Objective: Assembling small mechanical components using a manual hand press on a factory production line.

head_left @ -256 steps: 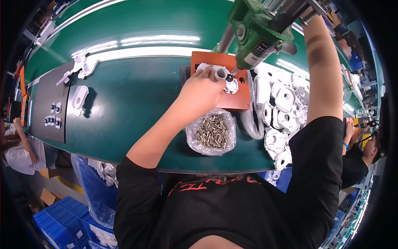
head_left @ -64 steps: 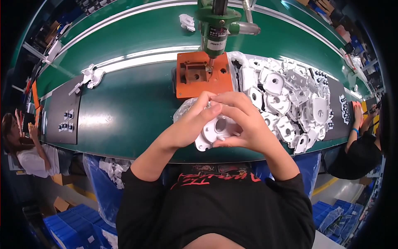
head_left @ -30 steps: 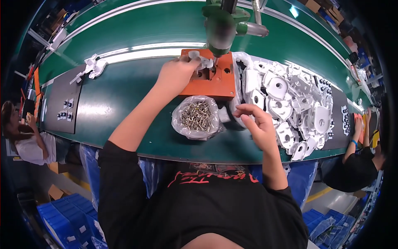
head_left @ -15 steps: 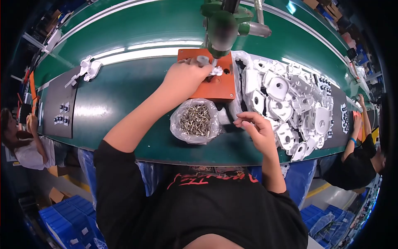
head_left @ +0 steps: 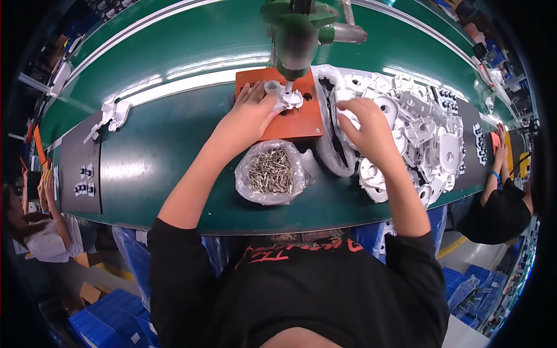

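My left hand [head_left: 248, 113] rests on the orange fixture block [head_left: 301, 123], thumb and fingers round a white plastic part [head_left: 289, 100] seated there. A short grey-white tube [head_left: 272, 87] stands up from the part beside my fingers. The tip of a green press-like tool head [head_left: 295, 49] stands right over the part. To the right, my right hand [head_left: 371, 130] hovers at the left edge of the white-parts pile, thumb and fingers curved but apart. White plastic shows between them; I see no grip on it.
Nearest me is a plastic-lined bowl of metal screws [head_left: 271, 173]. White plastic parts [head_left: 422, 124] heap at right, by a clear plastic bag [head_left: 339, 162]. Dark boards [head_left: 81, 168] with small black pieces lie at far left and far right. A person works at each side.
My right hand has moved up and forward from beside the bowl to the pile's edge. My left hand has shifted back a little, uncovering more of the white part on the block.
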A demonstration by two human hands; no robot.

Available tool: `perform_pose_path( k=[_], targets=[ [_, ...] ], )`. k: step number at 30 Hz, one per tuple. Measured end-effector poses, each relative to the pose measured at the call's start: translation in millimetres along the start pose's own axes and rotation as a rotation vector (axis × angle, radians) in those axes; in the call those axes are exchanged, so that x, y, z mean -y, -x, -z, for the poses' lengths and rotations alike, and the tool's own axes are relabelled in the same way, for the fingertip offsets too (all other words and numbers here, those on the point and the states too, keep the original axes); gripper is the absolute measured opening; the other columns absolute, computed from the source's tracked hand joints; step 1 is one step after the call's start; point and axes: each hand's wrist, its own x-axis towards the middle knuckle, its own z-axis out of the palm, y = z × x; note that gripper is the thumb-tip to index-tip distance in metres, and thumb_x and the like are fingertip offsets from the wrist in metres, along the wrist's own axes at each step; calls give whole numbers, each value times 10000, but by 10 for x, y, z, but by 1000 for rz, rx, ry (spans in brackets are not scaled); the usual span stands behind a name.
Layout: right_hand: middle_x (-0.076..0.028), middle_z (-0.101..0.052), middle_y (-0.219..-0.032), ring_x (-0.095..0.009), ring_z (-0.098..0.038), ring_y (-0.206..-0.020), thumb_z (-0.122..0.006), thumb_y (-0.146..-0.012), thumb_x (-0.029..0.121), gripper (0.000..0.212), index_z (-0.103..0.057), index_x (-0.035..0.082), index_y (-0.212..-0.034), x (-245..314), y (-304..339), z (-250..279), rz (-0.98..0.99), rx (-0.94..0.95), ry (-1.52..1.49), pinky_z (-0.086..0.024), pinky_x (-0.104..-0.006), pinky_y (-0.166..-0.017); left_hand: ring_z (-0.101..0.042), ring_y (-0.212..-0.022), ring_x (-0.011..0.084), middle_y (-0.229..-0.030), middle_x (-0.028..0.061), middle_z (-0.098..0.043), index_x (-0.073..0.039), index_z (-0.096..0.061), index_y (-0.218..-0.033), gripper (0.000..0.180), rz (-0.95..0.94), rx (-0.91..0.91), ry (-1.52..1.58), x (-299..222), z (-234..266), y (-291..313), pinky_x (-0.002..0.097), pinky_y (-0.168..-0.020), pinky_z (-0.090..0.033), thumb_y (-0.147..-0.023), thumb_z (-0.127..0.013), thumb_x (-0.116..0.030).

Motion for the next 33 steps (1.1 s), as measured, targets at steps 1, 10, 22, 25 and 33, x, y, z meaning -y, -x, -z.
perform_pose_path(
  k=[1,10,22,25,33],
  targets=[
    [-119,-631,-881,-302,-567,-875,-599,-792,98,179,-632,9,-944,-53,-120,-24,-3,-6,5,-452,-384,-761,-417,-1199,439,-1225,305,-457,13,-482,-1076,254,-17,-8,23,6,8,-8,494,-1034,-330,-873,-539,-130],
    [-158,-623,-812,-352,-596,-838,-576,-624,22,151,-624,48,-765,-994,-788,-779,153,360,412,-477,-429,-758,-366,-1250,405,-1273,237,-454,2,-525,-1000,175,-55,-64,178,-46,-83,22,473,-1069,-283,-836,-543,-60],
    [-200,-630,-808,-371,-605,-785,-565,-689,71,150,-601,-3,-815,-927,-977,-666,5,478,102,-469,-409,-700,-325,-1311,334,-1351,184,-428,-34,-540,-1009,175,-16,2,71,158,-53,75,452,-1101,-222,-871,-522,-140],
    [-210,-618,-833,-370,-597,-826,-565,-700,54,182,-577,-16,-868,-899,-869,-664,-42,471,88,-465,-423,-723,-356,-1279,376,-1257,232,-492,-49,-546,-1009,197,-85,-110,-142,-48,-9,156,483,-1083,-247,-835,-556,-142],
    [-224,-601,-836,-361,-600,-863,-568,-728,59,248,-538,-29,-957,-906,-825,-837,69,363,397,-481,-420,-752,-425,-1220,391,-1227,280,-493,-20,-535,-969,180,-100,-157,-24,-6,-61,177,470,-1051,-317,-824,-560,-123]
  ],
)
